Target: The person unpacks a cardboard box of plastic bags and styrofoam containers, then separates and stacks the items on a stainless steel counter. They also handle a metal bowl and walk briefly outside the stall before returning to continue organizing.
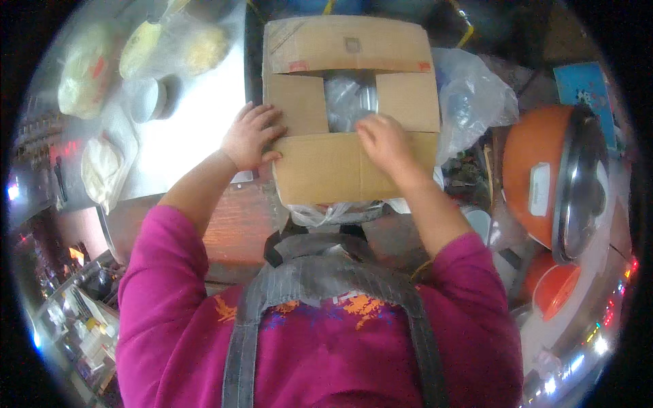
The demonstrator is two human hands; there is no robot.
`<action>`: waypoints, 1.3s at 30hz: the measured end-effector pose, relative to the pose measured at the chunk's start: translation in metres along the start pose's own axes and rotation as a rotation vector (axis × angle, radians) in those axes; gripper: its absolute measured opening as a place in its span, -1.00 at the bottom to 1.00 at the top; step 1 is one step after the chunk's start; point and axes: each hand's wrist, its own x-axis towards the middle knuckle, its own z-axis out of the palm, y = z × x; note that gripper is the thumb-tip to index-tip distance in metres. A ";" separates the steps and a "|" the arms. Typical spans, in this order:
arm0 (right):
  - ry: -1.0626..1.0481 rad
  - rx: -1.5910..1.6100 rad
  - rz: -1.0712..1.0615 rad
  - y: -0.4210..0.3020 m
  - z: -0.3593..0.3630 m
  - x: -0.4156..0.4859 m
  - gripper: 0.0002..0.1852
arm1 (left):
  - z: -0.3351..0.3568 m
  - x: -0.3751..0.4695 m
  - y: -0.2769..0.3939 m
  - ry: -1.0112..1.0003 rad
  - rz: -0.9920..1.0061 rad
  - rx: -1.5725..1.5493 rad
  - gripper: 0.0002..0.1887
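A cardboard box sits before me, its four flaps folded inward around a rectangular gap. Through that gap show clear plastic containers, which look like stacked cups. My left hand lies against the box's left edge, fingers spread and the thumb towards me. At the gap's near right corner is my right hand, fingers curled over the edge of the near flap. Whether those fingers pinch the flap or a container is hidden.
Left of the box, a white table carries bagged food and a white round container. A clear plastic bag lies right of the box. Further right are an orange pot with a glass lid and a red bowl.
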 end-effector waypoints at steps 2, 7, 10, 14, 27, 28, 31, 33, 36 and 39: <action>-0.133 -0.251 -0.072 0.009 -0.003 0.044 -0.79 | 0.000 0.001 -0.002 -0.048 -0.021 -0.005 -0.43; -0.793 -1.135 -0.242 -0.002 -0.010 0.091 -0.78 | -0.001 0.000 -0.003 0.023 -0.002 -0.023 -0.43; -0.715 -1.102 -0.270 -0.019 -0.032 0.086 -0.77 | 0.001 -0.002 -0.003 0.007 -0.043 -0.052 -0.45; -0.700 -1.245 -0.147 -0.020 -0.086 0.070 -0.76 | 0.004 -0.004 -0.006 -0.004 -0.048 -0.101 -0.47; -0.562 -0.211 0.529 0.154 -0.015 0.101 -0.36 | 0.003 0.001 -0.007 0.029 -0.054 -0.096 -0.46; -0.543 -0.326 0.542 0.161 0.008 0.106 -0.24 | 0.003 0.001 -0.008 0.025 -0.055 -0.097 -0.46; -0.515 -0.248 0.802 0.175 0.056 0.123 -0.03 | 0.005 0.004 -0.014 0.059 -0.010 -0.147 -0.45; -0.477 -0.352 0.824 0.177 0.068 0.129 0.11 | 0.007 0.005 -0.016 0.032 -0.011 -0.161 -0.45; -0.598 -0.447 0.824 0.169 0.071 0.132 0.01 | 0.010 0.005 -0.017 0.053 0.003 -0.144 -0.43; -0.406 -0.405 0.911 0.158 0.051 0.130 -0.24 | 0.010 0.004 -0.017 0.061 0.005 -0.172 -0.48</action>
